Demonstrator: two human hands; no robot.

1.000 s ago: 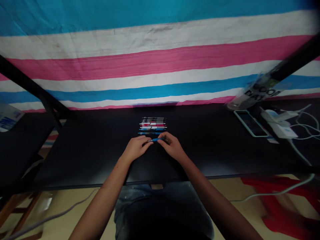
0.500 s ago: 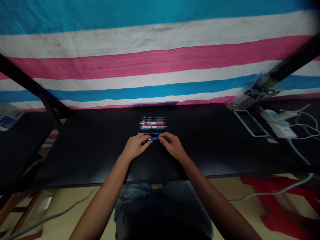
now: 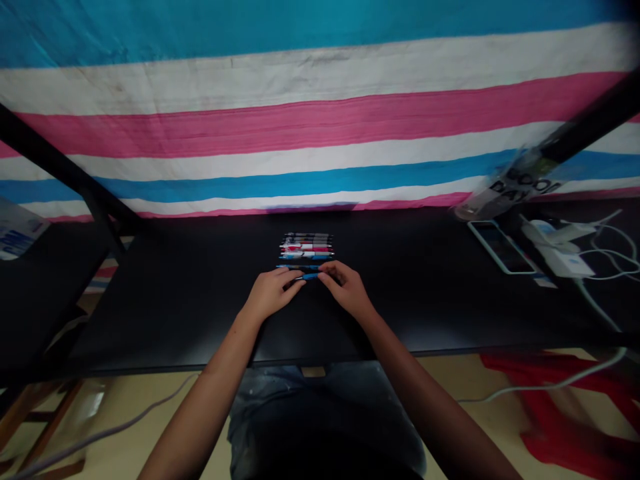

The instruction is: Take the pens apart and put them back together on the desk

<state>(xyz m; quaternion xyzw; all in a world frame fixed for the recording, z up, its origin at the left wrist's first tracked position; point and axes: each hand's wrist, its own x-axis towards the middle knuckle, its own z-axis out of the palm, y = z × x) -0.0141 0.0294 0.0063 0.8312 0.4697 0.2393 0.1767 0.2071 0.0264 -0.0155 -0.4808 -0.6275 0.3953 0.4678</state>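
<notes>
Low over the near middle of the black table, a blue pen [image 3: 311, 276] lies crosswise between my two hands. My left hand [image 3: 270, 293] is closed with thumb and fingers on the pen's left end. At its right end, my right hand [image 3: 345, 288] pinches it between thumb and fingers. Just beyond, parallel to it, lies a dark pen with blue ends [image 3: 303, 267], close to my fingertips on both sides. Farther back is a neat stack of several pens [image 3: 306, 245] side by side, in black, grey, red, white and blue.
On the right of the table [image 3: 415, 287] lie a phone [image 3: 501, 247] and a white power strip [image 3: 557, 250] with cables. A clear bottle [image 3: 493, 193] leans behind the phone. A striped cloth [image 3: 300, 127] hangs at the back; a red stool [image 3: 565, 413] stands below right.
My right hand's fingers have shifted slightly, the index finger lifting a little towards the dark pen's end. My left hand and the row of pens look the same.
</notes>
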